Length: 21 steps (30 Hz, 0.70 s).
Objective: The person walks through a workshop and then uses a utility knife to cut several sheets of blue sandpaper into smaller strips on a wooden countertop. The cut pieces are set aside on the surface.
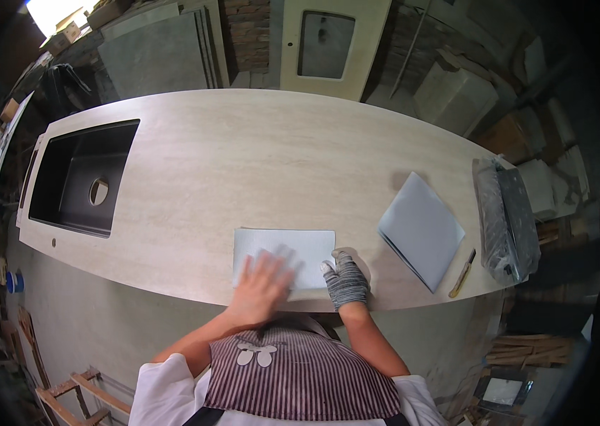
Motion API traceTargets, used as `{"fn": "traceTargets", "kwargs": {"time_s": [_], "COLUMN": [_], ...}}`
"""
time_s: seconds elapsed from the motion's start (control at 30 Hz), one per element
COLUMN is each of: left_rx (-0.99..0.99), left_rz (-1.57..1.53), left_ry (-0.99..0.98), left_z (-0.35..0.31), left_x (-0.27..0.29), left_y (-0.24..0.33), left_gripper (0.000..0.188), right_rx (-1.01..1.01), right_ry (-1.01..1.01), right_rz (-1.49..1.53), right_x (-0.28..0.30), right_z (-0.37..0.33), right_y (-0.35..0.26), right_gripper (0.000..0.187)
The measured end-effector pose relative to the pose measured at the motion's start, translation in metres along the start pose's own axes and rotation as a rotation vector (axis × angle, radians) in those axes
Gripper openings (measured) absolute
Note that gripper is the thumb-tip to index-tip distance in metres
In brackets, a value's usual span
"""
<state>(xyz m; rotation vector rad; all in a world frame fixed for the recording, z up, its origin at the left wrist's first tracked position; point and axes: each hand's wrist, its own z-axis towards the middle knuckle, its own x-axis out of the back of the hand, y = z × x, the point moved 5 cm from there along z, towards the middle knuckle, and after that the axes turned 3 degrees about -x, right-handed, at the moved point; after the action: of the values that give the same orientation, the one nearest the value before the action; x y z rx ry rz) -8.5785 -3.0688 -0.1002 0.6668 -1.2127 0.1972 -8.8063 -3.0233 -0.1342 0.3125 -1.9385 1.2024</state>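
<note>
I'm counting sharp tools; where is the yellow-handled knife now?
In the head view, the knife lies on the right, near the front edge of the countertop, between the angled pale sheet and the plastic-wrapped bundle.

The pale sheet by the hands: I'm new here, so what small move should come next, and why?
I'd probably smooth the pale sheet with the bare left hand while the gloved right hand steadies its right edge. It lies on the countertop; the left hand, blurred, is over it and the right is at that edge. I can't tell whether the left touches.
</note>
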Motion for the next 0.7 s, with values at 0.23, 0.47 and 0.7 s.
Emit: {"fn": "traceTargets", "kwargs": {"time_s": [0.23,0.47,0.7], "left_rx": [-0.114,-0.110,-0.111], "left_rz": [-0.084,-0.066,-0.033], "left_ry": [-0.276,-0.305,-0.332], "left_z": [-0.002,0.004,0.006], "left_x": [-0.023,-0.023,-0.023], "left_y": [0.023,0.025,0.025], "left_gripper": [0.077,0.078,0.078], "right_rx": [-0.025,-0.062,0.094], "right_ry": [-0.035,-0.049,0.153], "right_rz": [-0.078,-0.102,-0.175], "right_x": [0.000,0.006,0.014], "right_z": [0.002,0.000,-0.010], "right_y": [-0.003,-0.007,-0.007], "right_gripper": [0.041,0.042,0.042]}}
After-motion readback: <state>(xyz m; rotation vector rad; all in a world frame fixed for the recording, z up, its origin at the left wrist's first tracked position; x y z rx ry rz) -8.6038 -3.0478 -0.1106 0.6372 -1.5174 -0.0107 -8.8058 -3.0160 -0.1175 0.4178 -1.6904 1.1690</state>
